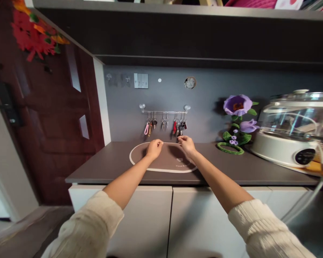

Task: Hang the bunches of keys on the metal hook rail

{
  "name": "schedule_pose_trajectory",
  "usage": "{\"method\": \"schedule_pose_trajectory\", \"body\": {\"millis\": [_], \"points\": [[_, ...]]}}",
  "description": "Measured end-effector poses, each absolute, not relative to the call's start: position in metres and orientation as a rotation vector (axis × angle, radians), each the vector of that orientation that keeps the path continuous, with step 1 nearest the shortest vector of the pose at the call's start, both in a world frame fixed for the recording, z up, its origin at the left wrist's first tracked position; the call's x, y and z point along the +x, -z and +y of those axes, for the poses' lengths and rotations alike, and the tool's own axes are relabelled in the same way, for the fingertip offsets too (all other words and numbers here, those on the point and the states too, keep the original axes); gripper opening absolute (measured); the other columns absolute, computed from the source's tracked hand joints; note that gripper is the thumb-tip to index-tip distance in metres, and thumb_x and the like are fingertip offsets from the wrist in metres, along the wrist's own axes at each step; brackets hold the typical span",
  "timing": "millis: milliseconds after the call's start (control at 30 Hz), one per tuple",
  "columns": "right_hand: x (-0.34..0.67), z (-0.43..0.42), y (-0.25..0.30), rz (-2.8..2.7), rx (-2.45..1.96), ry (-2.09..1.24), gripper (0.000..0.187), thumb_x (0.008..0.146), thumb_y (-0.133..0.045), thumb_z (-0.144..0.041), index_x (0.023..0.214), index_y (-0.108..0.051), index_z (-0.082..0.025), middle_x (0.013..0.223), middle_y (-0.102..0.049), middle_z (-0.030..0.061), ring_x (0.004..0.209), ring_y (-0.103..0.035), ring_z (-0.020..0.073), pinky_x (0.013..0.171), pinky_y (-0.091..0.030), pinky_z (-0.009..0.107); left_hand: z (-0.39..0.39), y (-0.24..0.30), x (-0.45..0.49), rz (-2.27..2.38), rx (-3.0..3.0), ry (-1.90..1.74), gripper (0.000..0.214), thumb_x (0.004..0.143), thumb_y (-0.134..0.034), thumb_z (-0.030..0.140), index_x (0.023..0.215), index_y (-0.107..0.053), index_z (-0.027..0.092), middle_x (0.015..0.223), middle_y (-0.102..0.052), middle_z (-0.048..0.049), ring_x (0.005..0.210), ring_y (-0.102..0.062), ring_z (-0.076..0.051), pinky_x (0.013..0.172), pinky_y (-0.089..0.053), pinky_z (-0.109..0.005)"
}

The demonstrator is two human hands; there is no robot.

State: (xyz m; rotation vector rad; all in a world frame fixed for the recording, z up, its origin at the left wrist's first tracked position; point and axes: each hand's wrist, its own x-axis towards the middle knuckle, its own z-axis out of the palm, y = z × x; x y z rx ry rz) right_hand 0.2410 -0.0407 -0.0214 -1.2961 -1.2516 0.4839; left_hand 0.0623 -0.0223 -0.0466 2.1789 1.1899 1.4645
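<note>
An oval grey-brown mat [165,161] with a pale rim lies on the dark countertop [102,166]. My left hand [154,148] pinches the mat's far edge on the left, fingers closed. My right hand [187,145] pinches the same far edge further right, fingers closed too. Both arms reach forward in cream sleeves. Just behind my hands, several key bunches [165,125] hang from a metal hook rail [164,111] on the grey wall.
A purple fabric flower [237,107] with a green ring base stands right of the mat. Further right sits a white cooker [288,143] with a glass lid. White cabinet doors [150,215] are below the counter. A dark wooden door [54,122] is at the left.
</note>
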Motion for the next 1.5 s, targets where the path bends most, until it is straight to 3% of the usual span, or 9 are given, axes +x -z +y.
{"method": "schedule_pose_trajectory", "body": {"millis": [133,233,367,533,867,1067,1200,1300,1500], "points": [[0.229,-0.060,0.034,-1.356,-1.121,-0.524,0.038,0.073,-0.050,-0.034,0.107,-0.051,-0.018,0.075,-0.055,0.0005,0.063,-0.054,0.0116,0.064,-0.045,0.027,-0.038,0.042,0.049,1.084,2.028,-1.594,0.033,0.076,-0.050,0.025,0.108,-0.054,0.015,0.069,-0.057,0.0003,0.062,-0.051,-0.010,0.064,-0.041,-0.022],[0.222,-0.077,0.034,-1.524,-1.025,-0.394,0.060,0.077,-0.049,-0.038,0.131,-0.030,-0.021,0.069,-0.051,-0.0017,0.063,-0.052,0.0130,0.065,-0.045,0.029,-0.050,0.037,0.039,0.943,2.060,-1.640,0.063,0.075,-0.053,0.022,0.133,-0.028,0.020,0.063,-0.051,0.0050,0.059,-0.048,-0.008,0.066,-0.041,-0.021],[0.215,-0.092,0.032,-1.679,-0.964,-0.244,0.081,0.079,-0.049,-0.038,0.140,-0.001,-0.018,0.072,-0.052,-0.0007,0.062,-0.048,0.0132,0.065,-0.043,0.028,-0.059,0.034,0.031,0.859,2.132,-1.674,0.087,0.073,-0.054,0.017,0.139,0.003,0.021,0.066,-0.049,0.0060,0.059,-0.044,-0.007,0.068,-0.040,-0.022],[0.214,-0.096,0.034,-1.781,-0.940,-0.147,0.087,0.078,-0.050,-0.032,0.139,0.010,-0.017,0.074,-0.050,-0.0012,0.064,-0.046,0.0128,0.067,-0.042,0.028,-0.060,0.034,0.031,0.816,2.199,-1.647,0.094,0.072,-0.054,0.015,0.137,0.014,0.021,0.072,-0.050,0.0047,0.062,-0.044,-0.007,0.071,-0.040,-0.023],[0.217,-0.097,0.036,-1.733,-0.896,-0.156,0.084,0.079,-0.048,-0.032,0.140,0.008,-0.019,0.072,-0.048,-0.0017,0.063,-0.045,0.0122,0.065,-0.041,0.026,-0.069,0.033,0.036,0.715,2.196,-1.556,0.093,0.073,-0.054,0.014,0.138,0.011,0.024,0.069,-0.047,0.0057,0.062,-0.044,-0.007,0.067,-0.039,-0.022],[0.228,-0.085,0.027,-1.660,-0.993,-0.178,0.078,0.078,-0.048,-0.037,0.140,-0.004,-0.020,0.078,-0.054,0.0008,0.066,-0.048,0.0138,0.069,-0.043,0.031,-0.048,0.029,0.031,0.873,1.909,-1.680,0.095,0.071,-0.058,0.022,0.138,0.009,0.022,0.072,-0.051,0.0037,0.066,-0.048,-0.009,0.074,-0.040,-0.026],[0.249,-0.054,0.012,-1.421,-1.183,-0.133,0.081,0.071,-0.055,-0.041,0.138,-0.016,-0.020,0.098,-0.055,0.0079,0.083,-0.053,0.0193,0.080,-0.042,0.037,-0.017,0.019,0.021,1.314,1.793,-1.691,0.093,0.065,-0.064,0.033,0.139,-0.009,0.019,0.099,-0.056,-0.0054,0.095,-0.050,-0.018,0.090,-0.035,-0.033],[0.263,-0.023,0.002,-1.232,-1.351,-0.065,0.095,0.061,-0.064,-0.045,0.138,-0.017,-0.016,0.118,-0.046,0.0157,0.109,-0.044,0.0279,0.093,-0.034,0.042,0.010,0.010,0.020,1.600,1.721,-1.583,0.097,0.060,-0.067,0.040,0.137,-0.012,0.021,0.125,-0.044,-0.0111,0.118,-0.037,-0.026,0.099,-0.028,-0.038],[0.259,0.026,-0.001,-1.076,-1.434,-0.182,0.121,0.045,-0.071,-0.054,0.139,-0.003,-0.021,0.134,-0.026,0.0208,0.122,-0.032,0.0359,0.097,-0.027,0.047,0.054,-0.008,0.046,1.764,1.631,-1.465,0.104,0.058,-0.065,0.051,0.137,-0.006,0.020,0.134,-0.032,-0.0187,0.126,-0.029,-0.032,0.096,-0.030,-0.041]]}}
